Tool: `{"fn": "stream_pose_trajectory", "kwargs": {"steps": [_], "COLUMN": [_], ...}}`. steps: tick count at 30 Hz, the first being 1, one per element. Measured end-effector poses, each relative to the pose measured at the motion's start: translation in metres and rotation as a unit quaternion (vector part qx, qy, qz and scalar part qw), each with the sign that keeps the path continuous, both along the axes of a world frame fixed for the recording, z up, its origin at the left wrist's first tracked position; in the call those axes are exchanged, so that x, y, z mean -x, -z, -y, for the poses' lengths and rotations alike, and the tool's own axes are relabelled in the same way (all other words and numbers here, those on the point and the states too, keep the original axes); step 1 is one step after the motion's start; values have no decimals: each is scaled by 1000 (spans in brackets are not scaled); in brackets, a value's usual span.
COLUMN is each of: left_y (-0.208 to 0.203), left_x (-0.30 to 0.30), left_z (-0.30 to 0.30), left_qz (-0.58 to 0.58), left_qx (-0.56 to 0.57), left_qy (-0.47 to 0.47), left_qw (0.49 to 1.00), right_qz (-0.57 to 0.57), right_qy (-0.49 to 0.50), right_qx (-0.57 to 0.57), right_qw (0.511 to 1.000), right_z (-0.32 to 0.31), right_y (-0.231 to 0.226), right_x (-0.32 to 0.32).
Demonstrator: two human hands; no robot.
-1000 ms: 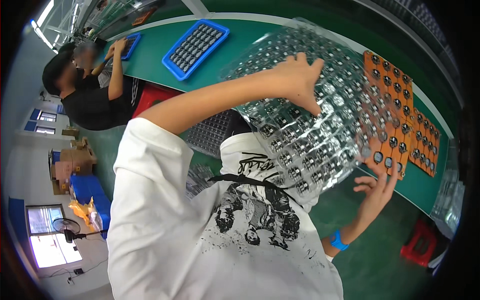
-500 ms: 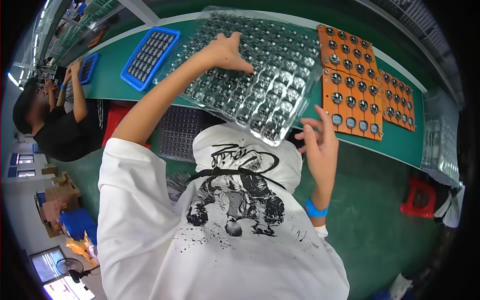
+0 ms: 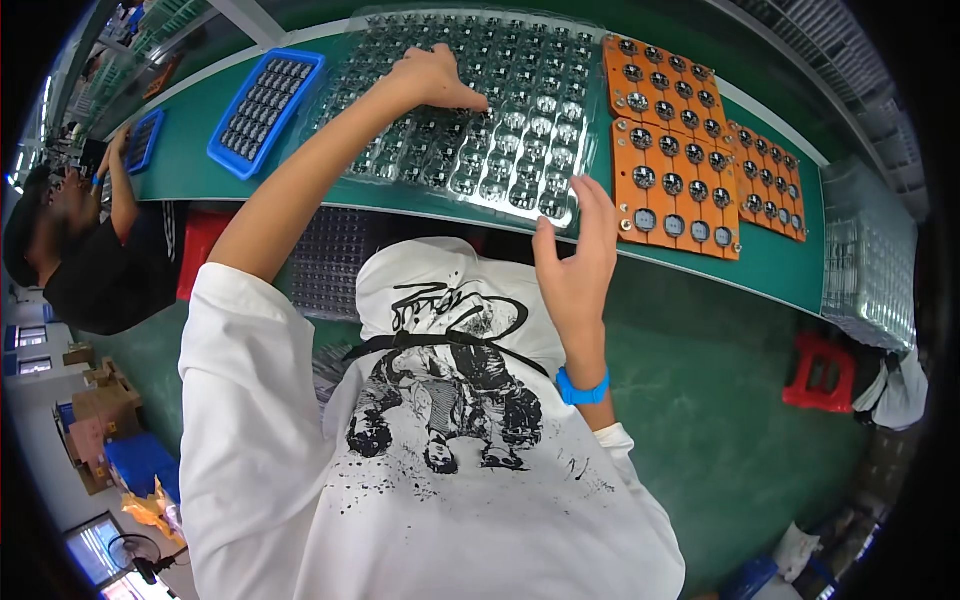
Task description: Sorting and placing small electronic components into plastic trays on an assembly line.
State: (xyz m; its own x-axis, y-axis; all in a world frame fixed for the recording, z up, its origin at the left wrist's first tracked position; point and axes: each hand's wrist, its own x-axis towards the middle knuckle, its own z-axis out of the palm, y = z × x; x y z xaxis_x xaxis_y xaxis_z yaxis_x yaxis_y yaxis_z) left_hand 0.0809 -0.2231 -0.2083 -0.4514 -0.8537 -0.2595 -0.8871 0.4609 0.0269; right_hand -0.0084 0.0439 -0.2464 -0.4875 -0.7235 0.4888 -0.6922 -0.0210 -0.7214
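Note:
A large clear plastic blister tray (image 3: 540,125) lies on the green table, its pockets filled in rows with small round metallic parts. Over its middle, my left hand (image 3: 436,80) rests with thumb stretched to the right and fingers apart; nothing shows in its grip. My right hand (image 3: 580,250) is at the tray's front right corner. Its thumb and fingers are spread, the fingertips at the tray's edge; whether they touch it is hard to tell. To the right of the tray stand orange boards (image 3: 628,185) carrying similar round parts in rows.
A blue tray of small parts (image 3: 262,112) sits left on the table (image 3: 395,200), another blue tray (image 3: 146,140) farther left. Stacked clear trays (image 3: 870,265) stand at the right end. A red stool (image 3: 820,372) is below. A co-worker (image 3: 95,250) works at the left.
The clear tray, tilted with its near corner over the table edge before, now lies flatter and squarer on the table. My right hand has moved left to its corner. The whole view has shifted slightly.

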Motion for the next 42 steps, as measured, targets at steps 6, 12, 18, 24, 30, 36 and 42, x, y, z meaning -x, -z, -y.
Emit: {"fn": "stream_pose_trajectory", "kwargs": {"steps": [6,12,18,24,30,36,42], "left_y": [-18,-6,-1,-12,-19,-7,20], "left_x": [2,-5,-4,-19,-62,-120,-162], "left_z": [-12,-11,-16,-32,-6,35,66], "left_qz": [3,-14,-58,-92,-169,-333,-393], "left_qx": [-27,0,10,56,116,181,115], "left_qy": [18,22,28,39,74,111,82], "left_qw": [999,1000,998,993,976,919,909], "right_qz": [-8,-176,-363,-363,-402,-436,-365], "right_qy": [-18,-3,-63,-53,-69,-78,-104], "right_qx": [65,-36,-126,-152,-125,-125,-138], "right_qw": [998,984,921,918,904,888,915], "right_z": [-14,42,104,105,107,107,107], "right_y": [-25,-41,-20,-26,-25,-27,-34], "right_x": [37,133,185,184,188,188,191]}}
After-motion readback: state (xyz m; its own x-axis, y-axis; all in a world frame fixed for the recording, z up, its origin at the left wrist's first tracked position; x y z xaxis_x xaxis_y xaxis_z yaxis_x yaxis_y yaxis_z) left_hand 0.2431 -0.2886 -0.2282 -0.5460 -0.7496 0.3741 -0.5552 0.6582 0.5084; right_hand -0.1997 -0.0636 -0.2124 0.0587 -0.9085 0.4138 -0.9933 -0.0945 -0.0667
